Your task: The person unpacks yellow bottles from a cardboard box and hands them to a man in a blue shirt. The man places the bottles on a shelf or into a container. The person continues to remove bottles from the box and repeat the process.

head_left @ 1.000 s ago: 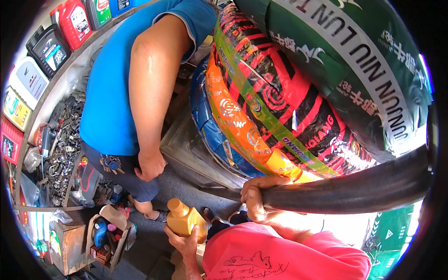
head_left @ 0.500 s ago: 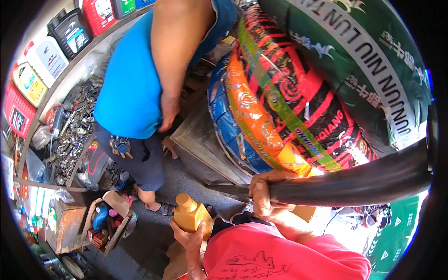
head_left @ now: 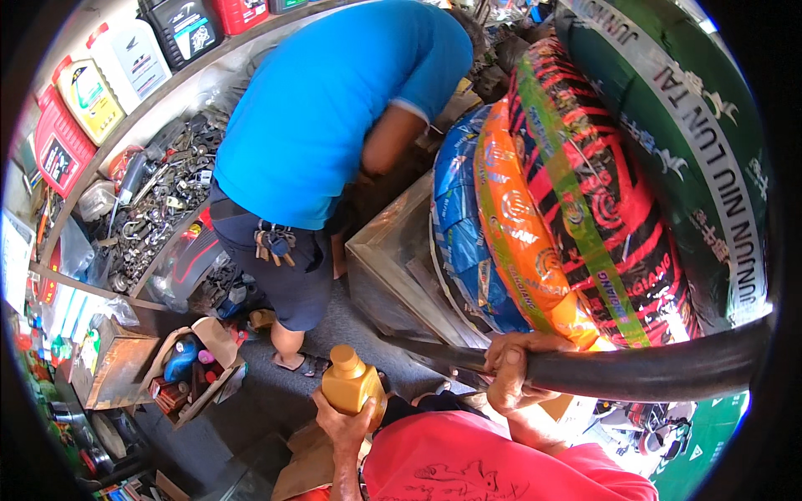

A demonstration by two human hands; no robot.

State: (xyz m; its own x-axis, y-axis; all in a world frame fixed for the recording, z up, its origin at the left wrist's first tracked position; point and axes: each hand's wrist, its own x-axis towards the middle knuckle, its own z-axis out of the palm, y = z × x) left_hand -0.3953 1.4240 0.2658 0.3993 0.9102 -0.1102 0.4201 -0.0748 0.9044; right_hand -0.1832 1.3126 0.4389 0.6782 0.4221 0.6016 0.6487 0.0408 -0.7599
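A golden-yellow plastic bottle [head_left: 353,386] with a cap of the same colour stands upright in my left hand [head_left: 341,424]. The fingers and thumb wrap round its lower part. Off to the right, my right hand [head_left: 511,369] grips a long, black, curved, smooth piece [head_left: 643,369], rubber-like in look. It widens toward the right rim, where it runs out of view; its narrow end lies left of my fist. What this piece belongs to cannot be made out. My red shirt fills the lower middle of the picture.
Ahead, a person in a blue shirt [head_left: 317,117] bends over a wooden cabinet [head_left: 388,242]. Wrapped tyres [head_left: 510,217] stand at the right. Loose metal parts [head_left: 171,217] fill a bin at left, below a shelf of oil jugs [head_left: 134,58]. An open carton [head_left: 219,341] holds bottles.
The person in blue has bent forward, arm down toward the cabinet. My view has shifted, so tyres and shelves sit further right. Both my hands keep their grips.
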